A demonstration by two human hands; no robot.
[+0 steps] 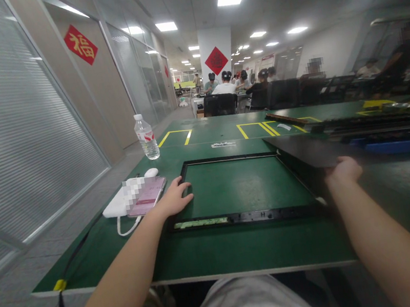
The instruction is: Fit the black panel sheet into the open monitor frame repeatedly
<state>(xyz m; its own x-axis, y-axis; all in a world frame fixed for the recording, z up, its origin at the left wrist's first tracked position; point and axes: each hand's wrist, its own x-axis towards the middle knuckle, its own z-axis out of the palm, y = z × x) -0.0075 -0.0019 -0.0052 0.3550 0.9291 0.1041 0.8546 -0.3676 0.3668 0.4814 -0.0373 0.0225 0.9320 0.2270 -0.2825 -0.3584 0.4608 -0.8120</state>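
Observation:
A black rectangular frame [238, 217] lies flat on the green table [221, 254], with a green circuit strip along its near edge. My left hand [175, 197] rests on the frame's left side, fingers spread over the edge. My right hand [343, 170] grips the near edge of a dark flat panel [306, 150], which is tilted up above the frame's right side.
A phone [147, 195] lies on a white power bank [119, 204] with a cable, left of the frame. A water bottle [146, 138] stands behind them. Dark parts and a blue tray [402, 145] crowd the right. Several seated people work at far tables.

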